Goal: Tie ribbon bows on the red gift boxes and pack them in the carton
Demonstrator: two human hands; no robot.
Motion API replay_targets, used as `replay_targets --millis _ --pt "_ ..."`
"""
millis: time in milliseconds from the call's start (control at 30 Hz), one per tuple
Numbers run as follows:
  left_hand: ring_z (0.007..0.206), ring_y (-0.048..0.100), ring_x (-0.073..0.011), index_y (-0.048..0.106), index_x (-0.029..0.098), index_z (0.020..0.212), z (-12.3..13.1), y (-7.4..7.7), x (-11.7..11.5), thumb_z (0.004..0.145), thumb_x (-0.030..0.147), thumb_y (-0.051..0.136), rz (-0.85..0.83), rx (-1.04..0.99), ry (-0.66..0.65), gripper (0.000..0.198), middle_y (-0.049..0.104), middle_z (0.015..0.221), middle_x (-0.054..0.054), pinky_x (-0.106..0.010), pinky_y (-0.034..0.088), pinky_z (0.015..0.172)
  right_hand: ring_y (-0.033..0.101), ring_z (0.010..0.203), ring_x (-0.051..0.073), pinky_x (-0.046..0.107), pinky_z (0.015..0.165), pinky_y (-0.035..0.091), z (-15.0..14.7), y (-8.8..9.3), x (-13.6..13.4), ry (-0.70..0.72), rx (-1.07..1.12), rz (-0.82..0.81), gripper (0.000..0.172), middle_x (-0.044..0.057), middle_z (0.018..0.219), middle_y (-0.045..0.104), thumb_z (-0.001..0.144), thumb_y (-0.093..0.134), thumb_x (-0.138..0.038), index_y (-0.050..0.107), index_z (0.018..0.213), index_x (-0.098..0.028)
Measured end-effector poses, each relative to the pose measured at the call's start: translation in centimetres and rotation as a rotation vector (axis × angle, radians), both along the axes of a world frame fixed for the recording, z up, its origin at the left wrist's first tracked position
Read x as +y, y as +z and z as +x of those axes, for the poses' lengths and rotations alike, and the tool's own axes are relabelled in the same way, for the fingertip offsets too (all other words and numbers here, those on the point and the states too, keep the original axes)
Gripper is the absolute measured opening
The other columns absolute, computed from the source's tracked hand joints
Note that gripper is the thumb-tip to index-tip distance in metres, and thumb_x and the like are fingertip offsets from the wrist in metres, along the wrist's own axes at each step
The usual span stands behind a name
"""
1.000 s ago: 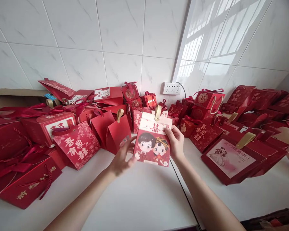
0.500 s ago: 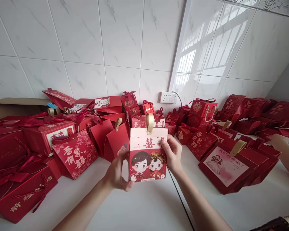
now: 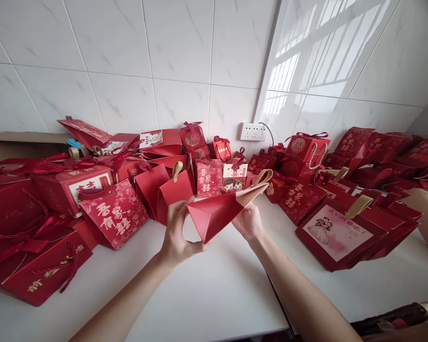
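Note:
Between my hands, above the white table, a red paper gift box [image 3: 214,216] is tipped so that its plain red triangular side faces me. Its gold ribbon loop [image 3: 264,178] points up and to the right. My left hand [image 3: 178,232] grips the box's left end, thumb near the lower corner and fingers at the upper left edge. My right hand [image 3: 248,221] is closed on the right end, with its fingers partly hidden behind the box. Just beyond stand a patterned red box [image 3: 209,178] and a small box with cartoon figures [image 3: 234,175].
Several red gift boxes crowd the left, among them one with white lettering [image 3: 114,213]. On the right stands a box with a couple drawing [image 3: 337,232]. A power strip [image 3: 252,131] is on the tiled wall [image 3: 178,42]. Another person's arm [image 3: 426,213] reaches in at the right edge.
The box in my hands has turned from its cartoon front to its red triangular side, with the gold loop swinging right. The camera view has shifted slightly.

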State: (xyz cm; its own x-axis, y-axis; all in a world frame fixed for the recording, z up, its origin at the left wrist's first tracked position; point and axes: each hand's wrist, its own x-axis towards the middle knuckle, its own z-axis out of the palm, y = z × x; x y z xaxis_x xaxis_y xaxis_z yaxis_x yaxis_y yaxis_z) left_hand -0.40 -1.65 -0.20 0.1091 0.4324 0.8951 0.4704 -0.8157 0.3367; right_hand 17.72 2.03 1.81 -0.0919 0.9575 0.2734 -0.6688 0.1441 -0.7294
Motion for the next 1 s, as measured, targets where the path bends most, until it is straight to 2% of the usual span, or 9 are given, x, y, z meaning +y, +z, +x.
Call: replay_targets --millis 67,133,300,400,467,567,700,867,1000 --pt "0.108 0.050 -0.0314 0.044 0.024 0.124 -0.1 0.1 -0.2 0.058 0.041 0.078 -0.036 -0.048 -0.034 0.076 0.046 0.114 -0.011 -0.041 0.051 0.084 0.062 0.076 0.020 0.032 0.066 0.053 0.1 0.4 -0.3 -0.012 -0.030 -0.001 0.017 0.002 0.085 0.069 0.063 0.064 -0.030 0.059 0.078 -0.023" --pt "0.108 0.052 -0.0300 0.043 0.026 0.121 -0.1 0.2 -0.1 0.060 0.044 0.075 -0.187 -0.207 -0.134 0.071 0.049 0.115 -0.009 -0.040 0.050 0.084 0.062 0.069 0.018 0.030 0.063 0.053 0.3 0.6 -0.5 -0.056 -0.070 0.010 0.018 0.002 0.078 0.068 0.063 0.067 -0.034 0.060 0.075 -0.022" --pt "0.101 0.061 -0.0250 0.042 0.023 0.117 0.4 1.6 0.6 0.072 0.060 0.053 -0.893 -0.758 -0.386 0.059 0.058 0.115 -0.007 -0.036 0.053 0.078 0.053 0.044 0.013 0.027 0.042 0.047 0.4 0.6 -0.9 -0.170 -0.313 0.107 0.030 0.003 0.059 0.062 0.071 0.066 -0.045 0.062 0.067 -0.015" --pt "0.076 0.066 -0.0208 0.050 0.020 0.109 0.7 2.3 0.7 0.077 0.064 0.044 -1.271 -0.808 -0.489 0.055 0.066 0.094 -0.006 -0.033 0.054 0.063 0.047 0.036 0.012 0.025 0.033 0.040 0.1 0.5 -1.1 -0.264 -0.383 0.045 0.041 0.002 0.051 0.057 0.074 0.062 -0.053 0.059 0.060 -0.015" --pt "0.063 0.064 -0.0179 0.052 0.018 0.104 0.8 2.3 0.6 0.078 0.064 0.043 -1.394 -0.768 -0.518 0.054 0.066 0.082 -0.005 -0.031 0.052 0.058 0.053 0.043 0.014 0.025 0.037 0.043 0.1 0.6 -1.0 -0.329 -0.369 -0.022 0.042 0.003 0.057 0.061 0.073 0.062 -0.055 0.060 0.065 -0.014" --pt "0.072 0.066 -0.0196 0.054 0.016 0.105 0.7 1.7 0.4 0.077 0.058 0.050 -1.362 -0.565 -0.616 0.050 0.067 0.090 -0.008 -0.032 0.052 0.063 0.059 0.056 0.016 0.025 0.048 0.047 0.7 0.9 -0.6 -0.394 -0.301 -0.034 0.038 0.003 0.067 0.065 0.071 0.065 -0.053 0.061 0.075 -0.015" --pt "0.108 0.058 -0.0287 0.049 0.020 0.119 1.1 0.6 -0.3 0.068 0.040 0.072 -1.093 -0.176 -0.619 0.060 0.061 0.117 -0.011 -0.039 0.051 0.084 0.056 0.061 0.014 0.025 0.057 0.046 1.8 2.1 -0.8 -0.445 -0.362 0.086 0.031 0.000 0.072 0.064 0.070 0.067 -0.046 0.061 0.079 -0.017" --pt "0.118 0.052 -0.0306 0.038 0.020 0.129 1.8 -0.6 -1.3 0.071 0.037 0.070 -0.949 -0.089 -0.706 0.069 0.057 0.126 -0.014 -0.047 0.043 0.099 0.044 0.055 0.010 0.022 0.052 0.038 1.8 3.7 -3.3 -0.540 -0.517 0.225 0.034 -0.003 0.061 0.051 0.074 0.065 -0.047 0.050 0.064 -0.017" --pt "0.113 0.055 -0.0318 0.038 0.021 0.129 1.7 -0.8 -1.5 0.069 0.037 0.071 -0.899 -0.088 -0.762 0.071 0.060 0.123 -0.013 -0.049 0.045 0.097 0.044 0.057 0.011 0.023 0.054 0.038 1.8 3.9 -5.4 -0.602 -0.562 0.225 0.033 -0.002 0.062 0.049 0.077 0.060 -0.049 0.053 0.072 -0.018"
